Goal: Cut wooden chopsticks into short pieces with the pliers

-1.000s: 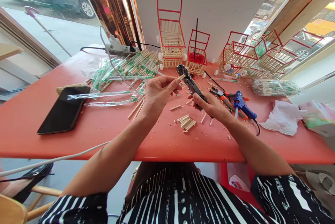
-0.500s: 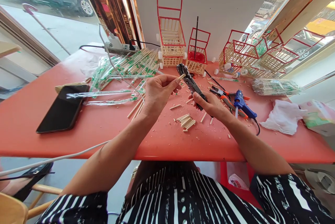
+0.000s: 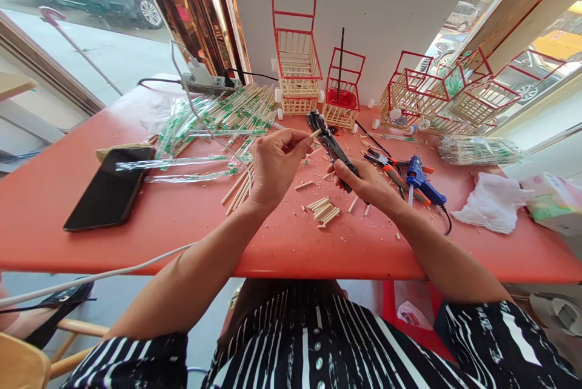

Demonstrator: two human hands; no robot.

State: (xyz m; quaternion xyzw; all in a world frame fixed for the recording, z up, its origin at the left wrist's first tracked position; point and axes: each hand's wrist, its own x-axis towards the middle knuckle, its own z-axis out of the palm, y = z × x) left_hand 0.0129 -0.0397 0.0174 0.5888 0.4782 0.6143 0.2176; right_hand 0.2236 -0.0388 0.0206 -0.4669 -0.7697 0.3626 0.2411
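Observation:
My left hand [image 3: 276, 165] pinches a short wooden stick [image 3: 315, 133], its tip against the head of a black hand tool [image 3: 335, 151]. My right hand [image 3: 366, 182] is wrapped round the tool's lower end; its exact kind is hard to make out. Below the hands lies a small heap of cut stick pieces [image 3: 324, 211], with a loose piece [image 3: 304, 185] beside it. Wood crumbs are scattered over the red table [image 3: 282, 249]. To the left, long wooden chopsticks [image 3: 236, 192] stick out from under green-printed plastic wrappers [image 3: 200, 116].
Small stick-built carts [image 3: 297, 62] with red rims stand along the back. On the right are orange-handled pliers [image 3: 379, 159], a blue glue gun [image 3: 421, 177], a white cloth [image 3: 493, 204] and a wrapped stick bundle [image 3: 479, 151]. A phone [image 3: 109, 189] and a white cable [image 3: 154, 260] lie left.
My hands stay almost in the same place, with the stick still against the tool's head. The left hand and wrist have shifted very slightly. Nothing else has visibly moved.

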